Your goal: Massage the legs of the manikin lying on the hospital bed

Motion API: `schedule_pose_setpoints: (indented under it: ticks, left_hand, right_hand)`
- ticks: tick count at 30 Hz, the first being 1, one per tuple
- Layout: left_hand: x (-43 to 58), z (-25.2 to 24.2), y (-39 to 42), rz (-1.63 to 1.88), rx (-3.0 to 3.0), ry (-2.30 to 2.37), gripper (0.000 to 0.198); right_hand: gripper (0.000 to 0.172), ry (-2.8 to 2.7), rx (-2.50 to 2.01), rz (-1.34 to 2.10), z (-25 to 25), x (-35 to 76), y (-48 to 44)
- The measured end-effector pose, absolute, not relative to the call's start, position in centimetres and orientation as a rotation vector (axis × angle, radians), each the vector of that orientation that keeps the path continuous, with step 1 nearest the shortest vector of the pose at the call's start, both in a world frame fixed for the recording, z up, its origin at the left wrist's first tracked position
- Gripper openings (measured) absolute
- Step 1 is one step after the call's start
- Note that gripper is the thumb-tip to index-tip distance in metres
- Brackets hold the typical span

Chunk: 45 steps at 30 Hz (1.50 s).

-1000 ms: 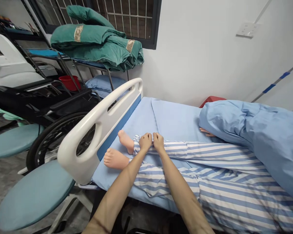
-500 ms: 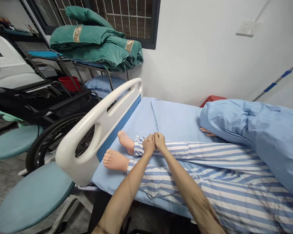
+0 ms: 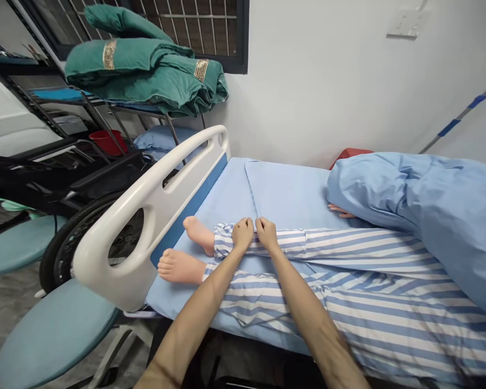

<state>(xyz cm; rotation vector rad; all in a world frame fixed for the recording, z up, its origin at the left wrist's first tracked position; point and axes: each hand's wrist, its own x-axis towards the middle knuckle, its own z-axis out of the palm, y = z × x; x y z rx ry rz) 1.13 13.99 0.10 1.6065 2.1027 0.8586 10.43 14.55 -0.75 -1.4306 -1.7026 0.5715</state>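
At the foot of a hospital bed (image 3: 157,216), two bare hands rest on a care manikin's striped pyjama trousers (image 3: 368,254)

The left hand (image 3: 243,235) lies on the far leg's cuff (image 3: 224,240), with the right hand (image 3: 267,235) just beside it on the same trouser leg. Fingers curve onto the cloth, though whether they pinch it cannot be told. Both legs lie straight on a pale blue sheet (image 3: 287,189), the far foot (image 3: 198,235) and near foot (image 3: 180,266) bare, with a blue duvet (image 3: 421,216) heaped further up the bed. The thin cotton looks soft and slack, apt to slip over a leg that appears rubbery and probably heavy; the hem or the ankle looks the surest place to take hold.
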Motion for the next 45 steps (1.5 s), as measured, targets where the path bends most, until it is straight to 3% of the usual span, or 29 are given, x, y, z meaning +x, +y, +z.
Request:
schedule_pose_setpoints:
  ticks: [4, 9, 18, 26, 32, 36, 45]
  left_hand:
    - [3.1, 0.3, 14.7, 1.132, 1.463, 1.958, 0.041]
    - [4.5, -0.6, 14.0, 1.05, 1.538, 2.062, 0.035]
    - [4.2, -1.0, 13.6, 1.032, 1.59, 2.019, 0.022]
    - [4.9, -0.3, 13.7, 1.084, 1.541, 2.007, 0.033]
    - [7.3, 0.9, 14.7, 1.375, 1.415, 1.794, 0.034]
    - [8.4, -0.1, 15.0, 1.302, 1.451, 1.823, 0.036]
    - [7.7, -1.3, 15.1, 1.306, 1.491, 1.796, 0.028]
  right_hand:
    - [0.039, -1.52, -1.346, 0.679, -0.8, 10.9, 15.0]
    - [0.04, -1.521, -1.335, 0.731, -1.0, 11.0, 15.1]
    - [0.028, -2.026, -1.67, 0.292, 2.3, 12.0, 14.3]
    - [0.042, -1.48, -1.279, 0.748, -0.8, 13.9, 15.2]
    - [0.042, -1.317, -1.174, 0.857, -0.8, 14.6, 15.7]
    - [0.041, -1.229, -1.194, 0.9, -1.0, 14.4, 15.7]
    - [0.037, -1.709, -1.404, 0.548, 1.1, 15.1, 15.4]
